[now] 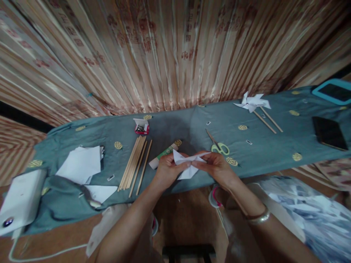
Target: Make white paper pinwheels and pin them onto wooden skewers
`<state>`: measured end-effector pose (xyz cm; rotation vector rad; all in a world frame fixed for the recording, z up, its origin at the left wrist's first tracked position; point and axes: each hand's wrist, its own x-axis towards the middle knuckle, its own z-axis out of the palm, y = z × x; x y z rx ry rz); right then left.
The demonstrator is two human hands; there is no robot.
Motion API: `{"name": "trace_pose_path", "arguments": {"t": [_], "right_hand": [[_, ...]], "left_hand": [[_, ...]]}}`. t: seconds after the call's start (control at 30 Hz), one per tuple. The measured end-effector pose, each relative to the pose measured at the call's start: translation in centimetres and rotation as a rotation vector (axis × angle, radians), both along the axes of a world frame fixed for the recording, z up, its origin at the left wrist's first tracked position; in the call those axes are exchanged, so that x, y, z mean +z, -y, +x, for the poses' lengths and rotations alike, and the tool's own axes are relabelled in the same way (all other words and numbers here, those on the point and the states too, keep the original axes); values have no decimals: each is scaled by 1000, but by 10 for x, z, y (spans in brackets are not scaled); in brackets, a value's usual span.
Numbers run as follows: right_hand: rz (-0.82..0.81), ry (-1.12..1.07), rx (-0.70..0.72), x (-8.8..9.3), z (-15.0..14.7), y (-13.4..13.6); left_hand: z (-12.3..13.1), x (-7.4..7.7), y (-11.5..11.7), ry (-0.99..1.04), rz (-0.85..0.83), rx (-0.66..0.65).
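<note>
Both my hands pinch a folded piece of white paper [188, 165] above the near edge of a table covered with a blue-grey cloth [274, 146]. My left hand [168, 170] grips the paper's left side with its fingers curled. My right hand [216, 166] holds the right side between thumb and fingers; a bangle sits on that wrist. A glue stick [163, 155] lies just beyond my left hand, and green-handled scissors [218, 146] lie just beyond my right hand.
A bundle of wooden sticks [135, 162] lies left of my hands, with a small box of pins [142, 126] behind it. White paper sheets [80, 164] and a white device [20, 199] lie at the left. Finished paper pinwheels [253, 103], a phone [329, 133] and a tablet [334, 91] lie at the right.
</note>
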<state>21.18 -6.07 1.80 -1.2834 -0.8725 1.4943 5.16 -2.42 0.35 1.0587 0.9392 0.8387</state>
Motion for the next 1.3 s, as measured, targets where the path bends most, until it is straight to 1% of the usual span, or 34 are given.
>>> {"name": "trace_pose_path", "arguments": {"t": [0.2,0.5,0.73,1.07,1.3], "right_hand": [[-7,-28,-6,-1,-1,0],[26,-8,23,-1,-3,-1],[22,-20,31,-4,-4,-2],[16,-59,30,-6,-3,-1],[8,-57,28,-4,-5,0]], "left_hand": [[-1,-2,-1,0,-23,16],[-2,5,-1,-5,-32,27],[-4,3,-1,-6,-18,35],[-1,4,-1,39,-71,55],[-3,4,-1,11,-69,27]]}}
